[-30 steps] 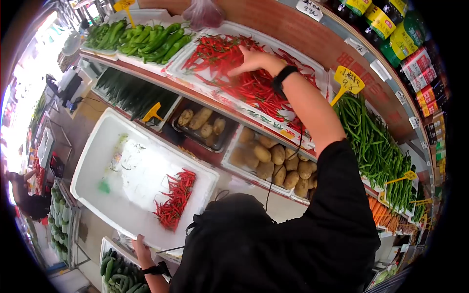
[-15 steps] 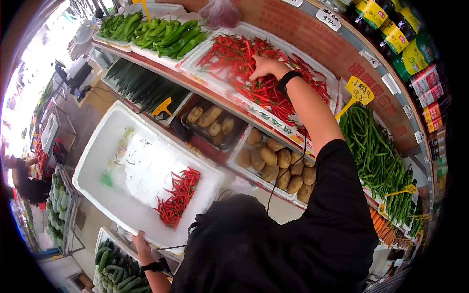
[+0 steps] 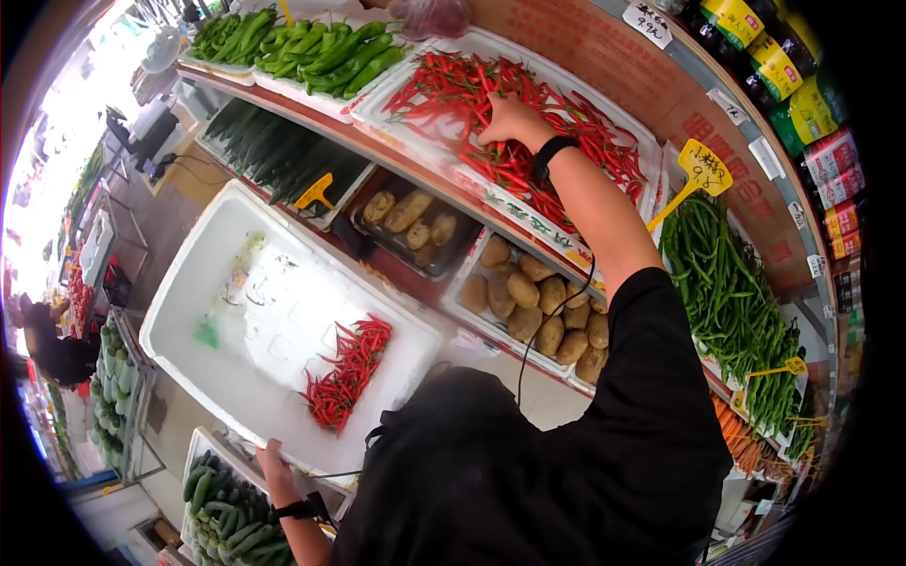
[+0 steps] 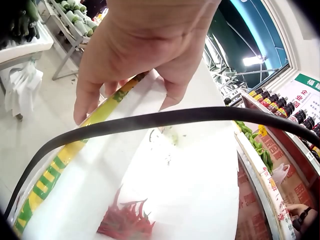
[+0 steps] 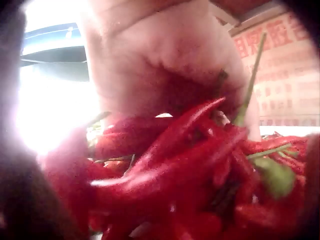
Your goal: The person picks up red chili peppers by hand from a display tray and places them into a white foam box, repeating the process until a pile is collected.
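My right hand [image 3: 517, 124] reaches into the red chili peppers [image 3: 595, 132] in a white foam tray [image 3: 382, 124] on the upper shelf. Thumb and fingers bend down around some peppers, and the fingertips are buried. In the right wrist view, glossy chilies [image 5: 170, 165] bunch right under the palm [image 5: 165, 60]. Down at the lower left, my left hand [image 3: 275, 472] grips the near rim of a large white foam box [image 3: 274, 292], thumb inside and fingers outside in the left wrist view [image 4: 140, 55]. A small heap of red chilies [image 3: 349, 377] lies at the box's right end.
Potatoes [image 3: 538, 302] and dark green cucumbers [image 3: 274, 156] fill lower-shelf trays. Green peppers [image 3: 330, 57] stand left of the chilies; long green chilies [image 3: 727, 283] lie to the right, behind a yellow price tag [image 3: 698, 174]. More cucumbers [image 3: 226, 519] sit below the box.
My right hand has lowered from spread over the chilies into the pile, its fingers drawing together. My left hand keeps its hold on the box rim. The head view has shifted slightly.
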Demonstrator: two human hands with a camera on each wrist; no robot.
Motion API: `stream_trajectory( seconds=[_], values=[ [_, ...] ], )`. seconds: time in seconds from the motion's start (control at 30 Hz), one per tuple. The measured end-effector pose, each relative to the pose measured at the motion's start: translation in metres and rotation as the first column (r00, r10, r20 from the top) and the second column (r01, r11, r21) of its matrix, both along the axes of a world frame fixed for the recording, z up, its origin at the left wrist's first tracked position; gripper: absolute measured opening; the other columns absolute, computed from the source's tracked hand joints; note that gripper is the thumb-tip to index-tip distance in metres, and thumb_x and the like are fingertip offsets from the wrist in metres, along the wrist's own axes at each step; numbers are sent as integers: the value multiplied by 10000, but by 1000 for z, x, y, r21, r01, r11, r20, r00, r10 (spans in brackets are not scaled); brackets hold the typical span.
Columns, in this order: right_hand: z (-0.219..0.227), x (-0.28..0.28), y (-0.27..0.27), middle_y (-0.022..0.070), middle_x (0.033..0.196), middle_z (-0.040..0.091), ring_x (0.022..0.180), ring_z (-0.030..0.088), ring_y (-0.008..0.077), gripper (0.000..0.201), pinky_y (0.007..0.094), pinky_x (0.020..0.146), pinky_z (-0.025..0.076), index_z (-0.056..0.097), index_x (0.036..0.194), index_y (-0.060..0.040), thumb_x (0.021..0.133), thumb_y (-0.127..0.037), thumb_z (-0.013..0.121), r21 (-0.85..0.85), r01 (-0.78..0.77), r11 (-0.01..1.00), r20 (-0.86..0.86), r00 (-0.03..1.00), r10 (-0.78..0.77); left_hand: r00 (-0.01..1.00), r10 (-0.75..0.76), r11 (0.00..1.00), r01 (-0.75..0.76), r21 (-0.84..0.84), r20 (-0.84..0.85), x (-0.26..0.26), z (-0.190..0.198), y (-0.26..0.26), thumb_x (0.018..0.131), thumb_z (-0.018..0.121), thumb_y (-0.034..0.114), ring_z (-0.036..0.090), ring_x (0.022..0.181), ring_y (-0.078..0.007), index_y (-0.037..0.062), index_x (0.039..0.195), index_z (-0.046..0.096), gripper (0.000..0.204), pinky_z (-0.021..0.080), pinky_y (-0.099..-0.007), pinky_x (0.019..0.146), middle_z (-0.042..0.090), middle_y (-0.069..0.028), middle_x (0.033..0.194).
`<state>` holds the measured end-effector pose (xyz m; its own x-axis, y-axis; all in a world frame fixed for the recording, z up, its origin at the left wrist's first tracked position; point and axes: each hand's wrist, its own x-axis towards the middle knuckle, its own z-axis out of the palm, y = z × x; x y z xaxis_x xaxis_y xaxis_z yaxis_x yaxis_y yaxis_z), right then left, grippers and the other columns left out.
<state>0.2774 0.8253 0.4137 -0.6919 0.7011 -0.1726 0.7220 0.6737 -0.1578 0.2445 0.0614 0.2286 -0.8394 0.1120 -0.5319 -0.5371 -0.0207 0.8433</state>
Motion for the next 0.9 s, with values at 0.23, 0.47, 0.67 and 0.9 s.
stream_trajectory(
  seconds=[0.23, 0.47, 0.67, 0.9],
  values=[
    [-24, -3, 32, 291, 1398, 436, 1257, 496, 388, 1134, 412, 1001, 452, 287, 1504, -66, 554, -398, 809, -44, -79, 996, -149, 986, 72, 1000, -24, 1000, 24, 15, -16, -3, -15, -17, 734, 516, 9, 585, 1002, -247, -27, 1283, 463, 553, 480, -371, 874, 575, -108, 1129],
    [-26, 5, 43, 225, 1160, 622, 1044, 617, 319, 880, 388, 859, 482, 464, 1353, -31, 592, -306, 809, -70, -120, 990, -234, 967, 101, 1000, 14, 1000, -14, -3, -9, -8, -26, -19, 713, 549, 49, 562, 965, -243, -29, 1203, 484, 500, 464, -374, 860, 564, -90, 1035],
    [-15, 24, 49, 161, 1064, 658, 951, 634, 251, 827, 355, 828, 493, 493, 1366, -76, 634, -295, 810, -328, -44, 944, -434, 894, -109, 1000, 31, 998, -31, -50, -2, -11, -30, -17, 712, 562, 70, 557, 971, -255, -24, 1184, 494, 486, 461, -380, 862, 563, -91, 1021],
    [5, 51, 43, 150, 1200, 602, 1069, 581, 236, 718, 370, 893, 466, 485, 1378, -113, 739, -233, 789, -430, -61, 901, -604, 761, -237, 999, 30, 999, -30, -22, 22, -20, -38, -21, 717, 531, 33, 583, 997, -256, -32, 1229, 489, 518, 479, -372, 869, 586, -105, 1081]
  ],
)
